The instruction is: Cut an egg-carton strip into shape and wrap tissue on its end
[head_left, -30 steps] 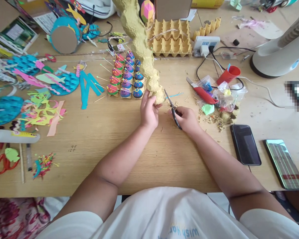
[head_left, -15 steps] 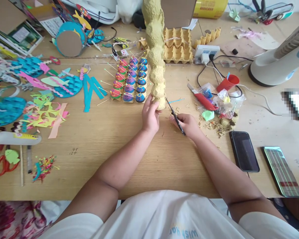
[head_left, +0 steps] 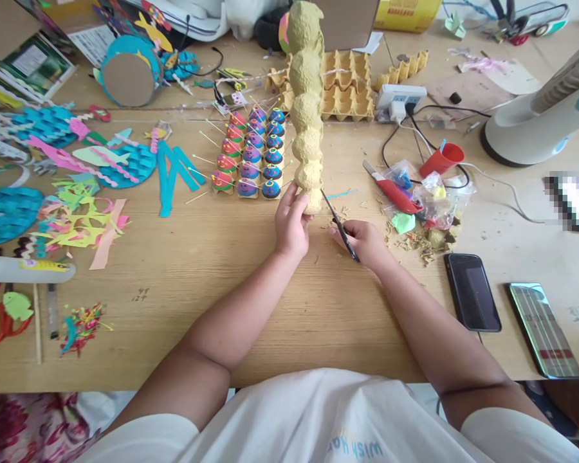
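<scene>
My left hand (head_left: 293,222) grips the near end of a long tan egg carton strip (head_left: 307,116), which rises away from me with its bumps facing up. In my right hand (head_left: 364,241) is a utility knife or scissors-like dark cutting tool, a pair of scissors (head_left: 340,225), its blade tip at the right edge of the strip's near end. Small cardboard scraps (head_left: 417,244) lie to the right of that hand. Beyond my left hand stand rows of painted egg carton caterpillars (head_left: 251,153) with pins for feelers.
Uncut egg carton pieces (head_left: 347,87) lie at the back, beside a white power strip (head_left: 401,96). On the right are a red cup (head_left: 441,160), a red-handled knife (head_left: 398,196), two phones (head_left: 473,292) and a fan base (head_left: 516,138). Paper cuttings (head_left: 84,222) and blue woven discs (head_left: 130,166) cover the left.
The far end of the egg carton strip has come lower, so its tip now shows. Both hands hold nearly the same place, and the view has shifted slightly.
</scene>
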Action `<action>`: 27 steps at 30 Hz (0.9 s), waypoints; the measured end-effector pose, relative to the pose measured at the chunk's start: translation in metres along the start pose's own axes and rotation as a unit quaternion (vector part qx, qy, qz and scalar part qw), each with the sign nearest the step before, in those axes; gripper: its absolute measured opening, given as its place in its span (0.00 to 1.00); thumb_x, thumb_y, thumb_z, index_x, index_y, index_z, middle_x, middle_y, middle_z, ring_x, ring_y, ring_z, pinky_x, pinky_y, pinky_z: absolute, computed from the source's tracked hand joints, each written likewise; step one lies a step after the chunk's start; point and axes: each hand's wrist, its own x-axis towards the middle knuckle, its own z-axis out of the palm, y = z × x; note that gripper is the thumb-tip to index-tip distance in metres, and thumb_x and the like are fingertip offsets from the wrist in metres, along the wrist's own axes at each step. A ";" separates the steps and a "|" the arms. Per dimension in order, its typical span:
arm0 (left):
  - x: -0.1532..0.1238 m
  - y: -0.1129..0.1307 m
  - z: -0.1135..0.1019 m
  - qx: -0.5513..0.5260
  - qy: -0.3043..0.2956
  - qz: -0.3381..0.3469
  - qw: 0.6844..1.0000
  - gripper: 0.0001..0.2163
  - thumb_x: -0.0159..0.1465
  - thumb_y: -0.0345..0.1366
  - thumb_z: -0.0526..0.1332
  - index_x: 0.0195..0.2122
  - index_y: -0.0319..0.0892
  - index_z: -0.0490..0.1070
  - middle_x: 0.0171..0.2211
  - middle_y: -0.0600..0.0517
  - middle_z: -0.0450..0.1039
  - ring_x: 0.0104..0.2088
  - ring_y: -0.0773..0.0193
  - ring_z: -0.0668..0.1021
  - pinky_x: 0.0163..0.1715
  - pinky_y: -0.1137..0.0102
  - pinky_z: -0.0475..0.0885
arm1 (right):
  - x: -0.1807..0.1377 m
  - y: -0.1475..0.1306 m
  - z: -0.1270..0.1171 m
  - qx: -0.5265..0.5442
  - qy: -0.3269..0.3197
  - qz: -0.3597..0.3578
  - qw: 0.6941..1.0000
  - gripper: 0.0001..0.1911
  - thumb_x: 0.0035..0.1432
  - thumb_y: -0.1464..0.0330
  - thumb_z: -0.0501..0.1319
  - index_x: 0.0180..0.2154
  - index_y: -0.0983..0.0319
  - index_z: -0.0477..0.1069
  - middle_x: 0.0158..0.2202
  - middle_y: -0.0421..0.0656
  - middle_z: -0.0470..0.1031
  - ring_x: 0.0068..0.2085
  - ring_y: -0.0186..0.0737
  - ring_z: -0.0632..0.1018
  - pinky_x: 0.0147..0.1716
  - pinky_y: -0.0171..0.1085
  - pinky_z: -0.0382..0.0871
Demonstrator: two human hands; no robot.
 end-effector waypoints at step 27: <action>0.002 0.000 0.002 -0.038 0.040 -0.021 0.998 0.19 0.67 0.47 0.67 0.58 0.52 0.83 0.47 0.50 0.84 0.33 0.66 0.74 0.24 0.73 0.60 | -0.004 0.003 0.001 -0.056 0.012 -0.018 0.998 0.39 0.55 0.30 0.58 0.20 0.57 0.53 0.21 0.35 0.51 0.26 0.32 0.57 0.28 0.39 0.49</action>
